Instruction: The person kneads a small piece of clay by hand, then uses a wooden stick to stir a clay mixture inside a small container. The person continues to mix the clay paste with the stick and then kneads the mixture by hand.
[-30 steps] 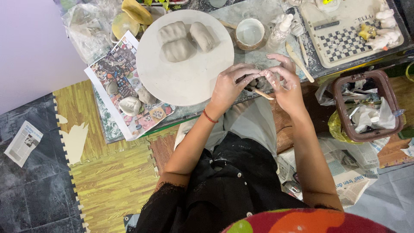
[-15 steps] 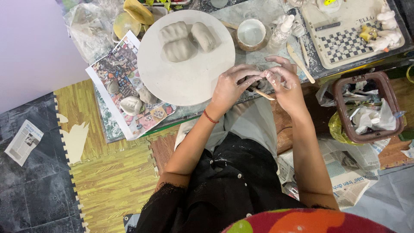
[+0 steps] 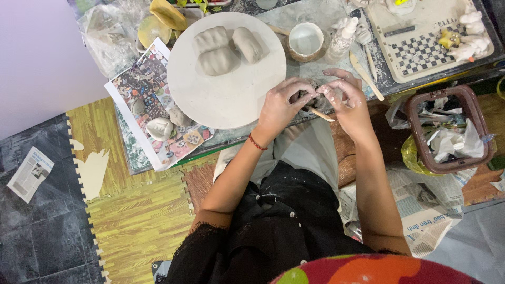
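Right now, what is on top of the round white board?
Three lumps of grey clay lie on the round board, close together near its far edge. The left hand covers its right rim, so what is under that hand cannot be seen.

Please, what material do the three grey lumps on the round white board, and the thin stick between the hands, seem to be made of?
The three grey lumps look like moist clay: matt, soft-edged, with pressed grooves. The round white board seems plaster or painted wood; its dull, chalky surface leaves that open. The thin stick looks like pale bare wood.
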